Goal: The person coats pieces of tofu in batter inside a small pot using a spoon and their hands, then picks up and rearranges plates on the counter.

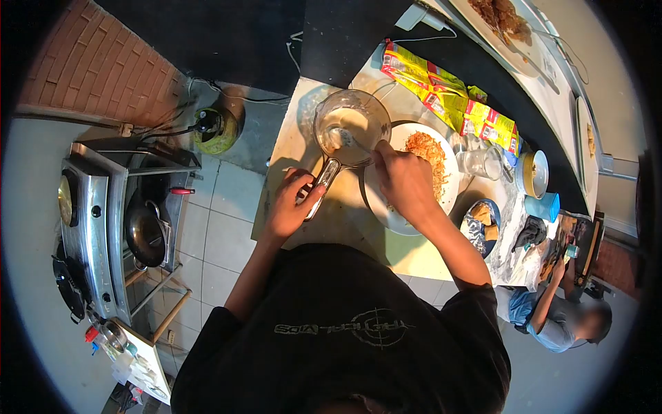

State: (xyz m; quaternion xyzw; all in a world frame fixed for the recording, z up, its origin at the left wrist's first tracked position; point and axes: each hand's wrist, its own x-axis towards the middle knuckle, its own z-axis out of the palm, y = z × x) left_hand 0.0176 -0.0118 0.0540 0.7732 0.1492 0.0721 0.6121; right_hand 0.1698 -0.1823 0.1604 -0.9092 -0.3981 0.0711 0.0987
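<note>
A clear jug (387, 116) holds a pale, creamy liquid (355, 123). My left hand (293, 203) is closed round its handle (325, 181). Over the jug's near right side, the fingers of my right hand (403, 181) pinch a metal spoon (358, 145). Its lower end dips into the liquid, so the spoon's bowl shows only in part. Just right of the jug, beneath my right hand and forearm, a white plate (449, 190) carries orange-brown crumbly food (429, 153).
Yellow-and-red packets (448, 96) lie along the table's back. To the right are a clear glass (483, 164), a blue bowl (491, 238) with brown pieces and a round tub (534, 174). A stove (100, 228) stands left; another person (552, 324) works at far right.
</note>
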